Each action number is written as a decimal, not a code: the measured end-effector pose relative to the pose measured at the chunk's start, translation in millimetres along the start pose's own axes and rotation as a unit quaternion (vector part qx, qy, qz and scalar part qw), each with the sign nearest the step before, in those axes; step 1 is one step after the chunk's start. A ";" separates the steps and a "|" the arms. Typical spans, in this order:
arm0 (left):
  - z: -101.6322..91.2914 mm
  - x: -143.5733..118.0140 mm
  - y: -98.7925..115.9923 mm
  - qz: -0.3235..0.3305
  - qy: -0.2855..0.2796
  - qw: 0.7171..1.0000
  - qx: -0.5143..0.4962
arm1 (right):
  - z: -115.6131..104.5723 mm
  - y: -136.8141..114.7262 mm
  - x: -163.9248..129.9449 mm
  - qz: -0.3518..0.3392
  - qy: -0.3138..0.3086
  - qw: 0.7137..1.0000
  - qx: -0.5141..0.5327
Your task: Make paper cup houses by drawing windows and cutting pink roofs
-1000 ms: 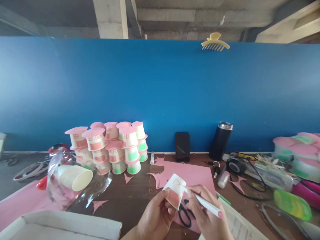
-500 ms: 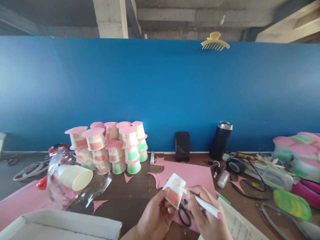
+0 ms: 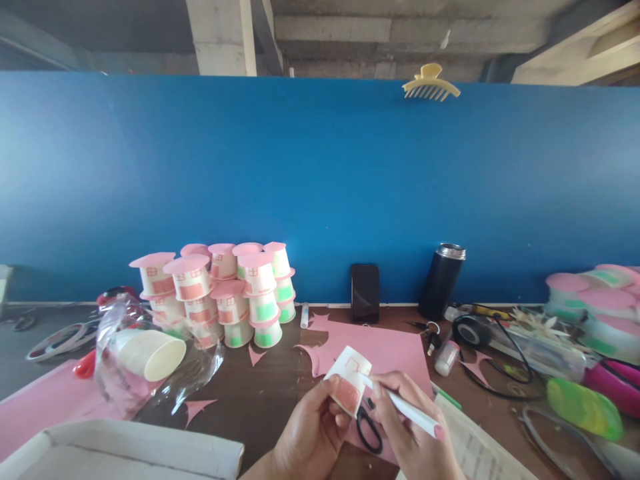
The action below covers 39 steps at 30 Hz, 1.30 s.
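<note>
My left hand (image 3: pixel 316 427) holds a white paper cup (image 3: pixel 353 365) tilted over the table, fingers closed round its lower part. A filled red-brown block and the outline of a small square are drawn on the cup's side. In my right hand (image 3: pixel 413 427) is a white marker (image 3: pixel 414 415) with a pink end, gripped like a pen. Its tip is at the cup beside the square outline; whether it touches, I cannot tell. Beneath the hands lie black-handled scissors (image 3: pixel 369 432), partly hidden, and a pink paper sheet (image 3: pixel 395 343) with cut-out edges.
Stacked decorated cups (image 3: pixel 230 303) with pink discs stand at left, near plain cups in a clear plastic bag (image 3: pixel 115 373). A white box (image 3: pixel 135 450) is at front left. A phone (image 3: pixel 365 293) and black flask (image 3: pixel 441 283) stand by the blue partition; headphones (image 3: pixel 473 331) lie right.
</note>
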<state>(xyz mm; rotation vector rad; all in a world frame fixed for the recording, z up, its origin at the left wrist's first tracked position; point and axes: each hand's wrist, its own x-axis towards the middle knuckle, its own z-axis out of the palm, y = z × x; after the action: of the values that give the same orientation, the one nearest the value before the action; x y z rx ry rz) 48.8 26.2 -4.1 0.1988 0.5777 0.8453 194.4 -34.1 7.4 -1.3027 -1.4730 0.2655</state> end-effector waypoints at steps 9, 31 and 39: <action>-0.5 0.3 -1.1 0.000 0.002 1.000 -0.003 | 0.9 -1.3 -2.2 -0.015 -0.005 1.000 -0.006; 0.0 0.2 -1.4 0.012 0.001 1.000 0.007 | 1.8 -3.3 -0.3 -0.030 -0.009 0.999 -0.011; 3.3 -1.1 -3.2 0.030 0.062 0.998 -0.002 | -3.8 -14.9 0.5 -0.042 0.048 0.998 0.018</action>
<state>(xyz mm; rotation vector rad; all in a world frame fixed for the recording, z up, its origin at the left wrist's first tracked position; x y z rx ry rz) 52.1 23.5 -2.2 0.1622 0.6882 0.9217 189.3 -40.9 20.1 -1.2051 -1.4308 0.1721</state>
